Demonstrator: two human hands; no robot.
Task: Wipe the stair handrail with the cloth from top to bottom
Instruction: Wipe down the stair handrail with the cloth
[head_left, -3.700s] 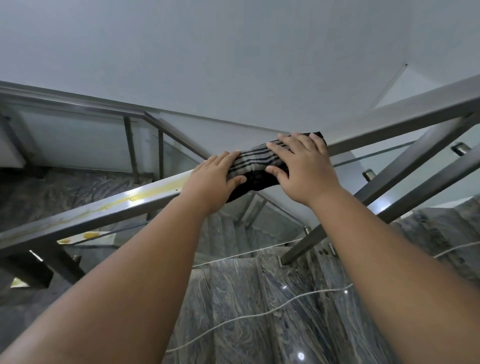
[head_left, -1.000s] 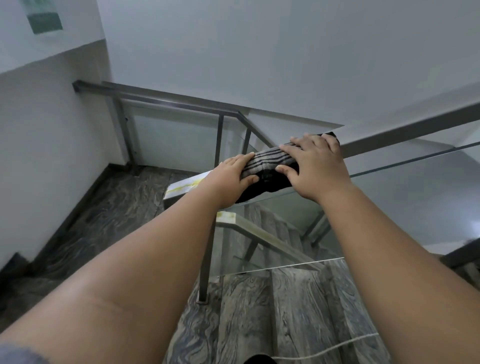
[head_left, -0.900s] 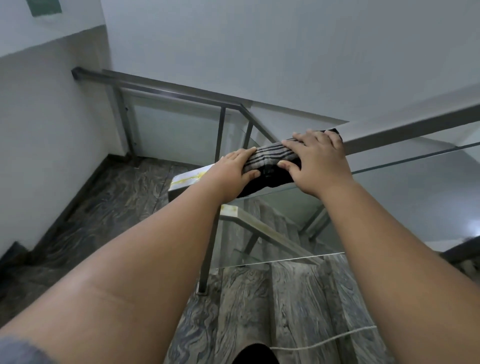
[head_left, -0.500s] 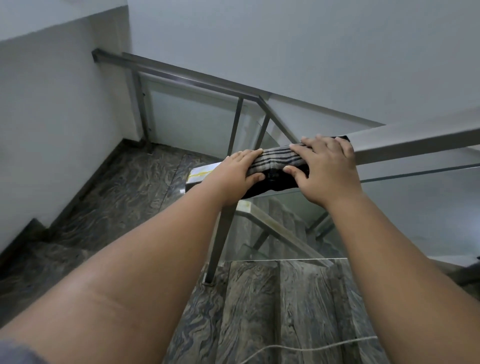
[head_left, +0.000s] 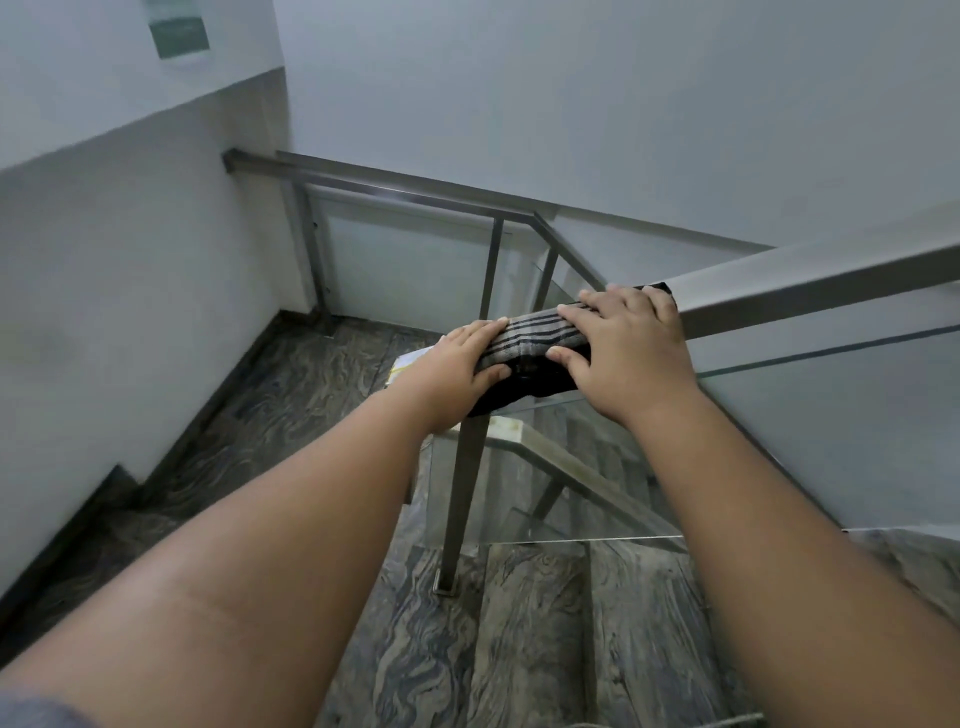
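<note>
Closest to my camera, two bare forearms stretch out over the grey veined stair treads (head_left: 519, 649). At their ends I see the left hand (head_left: 457, 371) and the right hand (head_left: 628, 353) both clasping the cloth (head_left: 535, 338), a dark striped piece. Fingers lie over its top and thumbs press its near side, so each hand wraps cloth and rail together. The cloth is draped over the metal handrail (head_left: 810, 291) close to its lower end, directly above the upright post (head_left: 462, 499). Just left of the left hand, the rail's bare tip carries yellowish marks (head_left: 402, 366). To the right, the handrail climbs away above a glass panel (head_left: 831, 426). Beyond lies the landing floor (head_left: 291, 395), edged by a second railing (head_left: 405, 192) against the pale wall, with a greenish sign (head_left: 179, 34) high on the left.
</note>
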